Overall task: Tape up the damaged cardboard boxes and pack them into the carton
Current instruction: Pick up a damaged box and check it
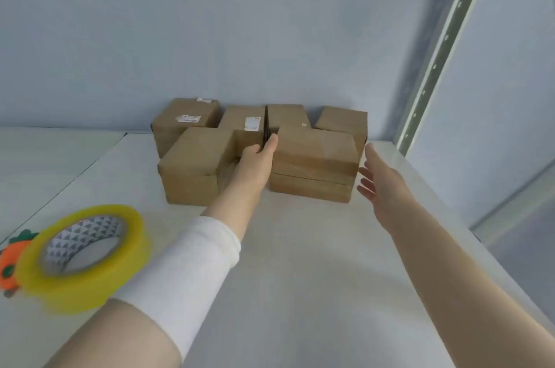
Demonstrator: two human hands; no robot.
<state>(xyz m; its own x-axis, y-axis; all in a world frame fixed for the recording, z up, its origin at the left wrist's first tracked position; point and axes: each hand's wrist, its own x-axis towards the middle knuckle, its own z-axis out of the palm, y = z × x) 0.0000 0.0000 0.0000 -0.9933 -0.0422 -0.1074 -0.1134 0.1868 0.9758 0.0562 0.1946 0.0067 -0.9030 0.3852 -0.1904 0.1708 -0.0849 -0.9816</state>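
The front box (312, 162) sits between my hands: left hand (256, 162) straight-fingered against its side, right hand (380, 184) spread, holding nothing, just off the other end; I'd press both palms in squarely before lifting. Tape roll (87, 258) beside my left forearm on the white tabletop (315, 271); pale wall (270, 37) beyond both hands, metal shelf post (441, 46) past the right

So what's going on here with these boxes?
A person is reaching with both hands for the front right box among the cardboard boxes on a white table. The left hand lies against its left side, in the gap beside the next box. The right hand is open just off its right side, not touching. A tape roll lies unused on the left. No carton is in view.
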